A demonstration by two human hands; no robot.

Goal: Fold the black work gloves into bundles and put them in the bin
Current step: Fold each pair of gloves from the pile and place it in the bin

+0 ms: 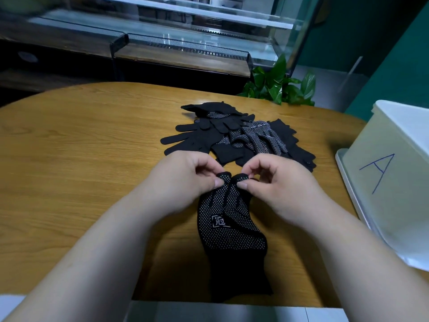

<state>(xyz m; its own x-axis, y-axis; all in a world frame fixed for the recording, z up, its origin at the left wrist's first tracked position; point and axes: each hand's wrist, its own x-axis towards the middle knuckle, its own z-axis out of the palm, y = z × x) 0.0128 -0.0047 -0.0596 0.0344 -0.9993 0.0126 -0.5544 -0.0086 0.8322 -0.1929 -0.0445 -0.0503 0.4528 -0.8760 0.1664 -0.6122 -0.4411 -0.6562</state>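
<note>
- Dotted glove (228, 226) lies at 6 o'clock on the tabletop (92, 147), cuff toward me and fingertip end lifted off the wood. I cannot tell whether it is one glove or a stacked pair.
- Left hand (188, 180) and right hand (276, 182) meet at that far end. Each grip pinches the fingertip edge between thumb and forefinger.
- My read: this is the start of a fold, with the lifted end ready to roll back toward the cuff.
- Loose glove pile (236, 133) sits at 12 o'clock, just beyond my knuckles, handy for the next pick.
- White bin (394, 182), marked A, stands at 3 o'clock, a short reach for dropping bundles.
</note>
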